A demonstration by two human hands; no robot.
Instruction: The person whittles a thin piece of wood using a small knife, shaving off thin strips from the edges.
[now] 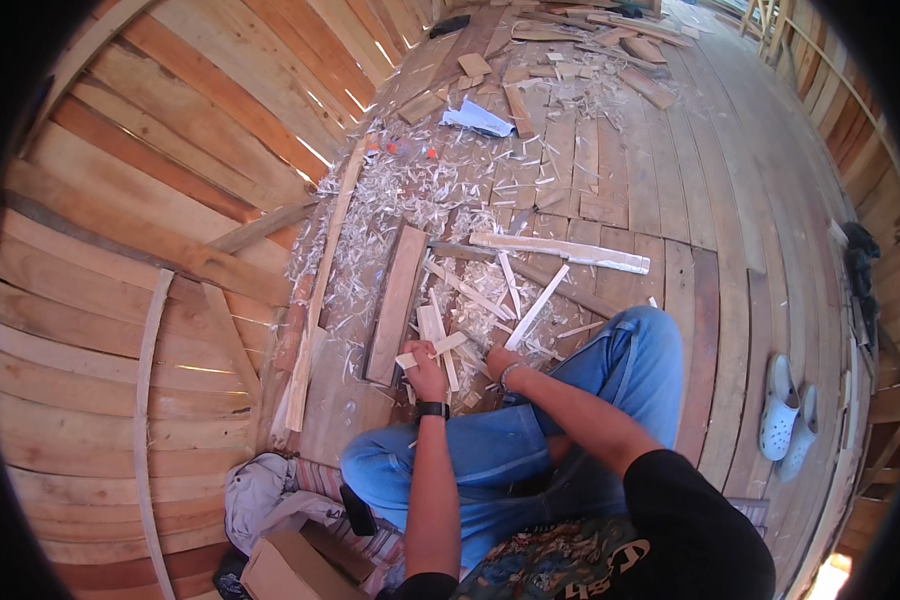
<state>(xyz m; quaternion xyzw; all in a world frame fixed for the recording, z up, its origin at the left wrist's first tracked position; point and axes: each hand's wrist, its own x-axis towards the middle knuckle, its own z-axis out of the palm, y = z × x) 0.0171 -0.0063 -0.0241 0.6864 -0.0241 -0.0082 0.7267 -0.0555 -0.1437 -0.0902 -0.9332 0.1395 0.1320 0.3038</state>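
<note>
My left hand (426, 374), with a dark watch at the wrist, is closed around a short pale wood strip (450, 343) in front of my crossed legs. Just to its right, my right hand (501, 364) is closed too, a bracelet at its wrist. A thin greyish blade, seemingly a knife (475, 345), shows between it and the strip; the handle is hidden in my fist. Pale sticks (537, 306) and curled shavings (482, 283) lie just beyond my hands. A flat pale piece of wood (432, 325) lies beside the left hand.
A brown plank (397, 300) and a long batten (327, 280) lie to the left, near the board wall (120, 350). A pale board (560, 251) lies ahead. Light clogs (780, 410) stand at right; a cardboard box (295, 568) and grey cloth (260, 490) are at lower left.
</note>
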